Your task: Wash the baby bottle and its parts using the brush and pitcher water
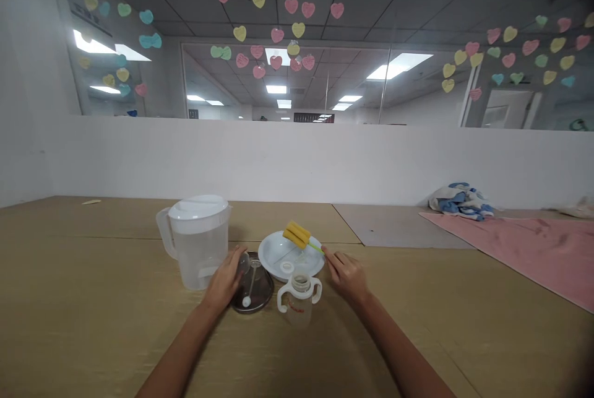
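Observation:
My right hand [346, 273] is closed round the thin green handle of a bottle brush with a yellow sponge head [297, 234]. That head is over a white bowl [265, 257], in which a small white ring [287, 267] lies. My left hand [225, 278] has its fingers round a clear bottle cap [244, 263] at the left side of a dark round tray [265, 296]. On the tray rests a straw with a white round end [247, 301]. Between my hands, in front of the bowl, a clear baby bottle [299, 311] with two white handles stands upright without its top.
A lidded translucent pitcher [202, 249] stands left of the tray. At the right, a pink cloth [515, 243] covers part of the table, with a crumpled blue-and-white cloth [460, 201] behind it. A white wall [297, 160] with windows above bounds the table's far side.

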The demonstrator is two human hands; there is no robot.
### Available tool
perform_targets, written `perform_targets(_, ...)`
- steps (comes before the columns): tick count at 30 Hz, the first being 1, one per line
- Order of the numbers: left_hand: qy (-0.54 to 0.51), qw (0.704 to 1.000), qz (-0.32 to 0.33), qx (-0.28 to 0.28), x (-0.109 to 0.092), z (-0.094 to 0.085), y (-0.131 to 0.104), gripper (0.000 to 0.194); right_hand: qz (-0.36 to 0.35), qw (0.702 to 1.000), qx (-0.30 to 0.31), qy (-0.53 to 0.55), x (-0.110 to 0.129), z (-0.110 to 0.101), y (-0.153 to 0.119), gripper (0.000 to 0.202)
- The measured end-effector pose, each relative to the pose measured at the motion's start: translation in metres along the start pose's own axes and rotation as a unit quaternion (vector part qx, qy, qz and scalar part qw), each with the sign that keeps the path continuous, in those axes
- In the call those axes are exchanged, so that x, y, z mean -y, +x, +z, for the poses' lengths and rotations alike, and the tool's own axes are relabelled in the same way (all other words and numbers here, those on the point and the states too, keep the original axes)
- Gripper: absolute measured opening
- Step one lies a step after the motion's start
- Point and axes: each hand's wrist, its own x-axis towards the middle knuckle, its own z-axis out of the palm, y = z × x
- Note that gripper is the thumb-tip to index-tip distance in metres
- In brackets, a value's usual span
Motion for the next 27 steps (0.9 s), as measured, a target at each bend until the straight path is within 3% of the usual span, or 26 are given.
perform_targets(5,-0.056,0.997,-0.025,0.048,0.001,0.004,-0.001,0.057,0.007,1.0,0.022,0.003,0.001,0.001,0.0,0.032)
perform_targets(9,-0.045,0.999,-0.021,0.011,-0.003,0.007,0.0,0.059,0.007,1.0,0.015,0.005,0.001,0.002,0.0,0.031)
perform_targets(13,0.014,0.999,-0.037,-0.035,-0.012,0.003,-0.001,0.042,0.009,1.0,0.012,0.008,0.0,0.003,0.0,0.031)
perform_targets(17,0.067,0.996,-0.049,-0.023,-0.016,0.0,-0.002,0.022,0.011,1.0,0.011,0.015,-0.001,0.005,-0.001,0.031)
perform_targets(27,0.023,0.999,-0.02,-0.015,-0.01,0.005,-0.001,0.023,0.018,0.999,0.02,0.019,0.0,0.005,-0.002,0.03)
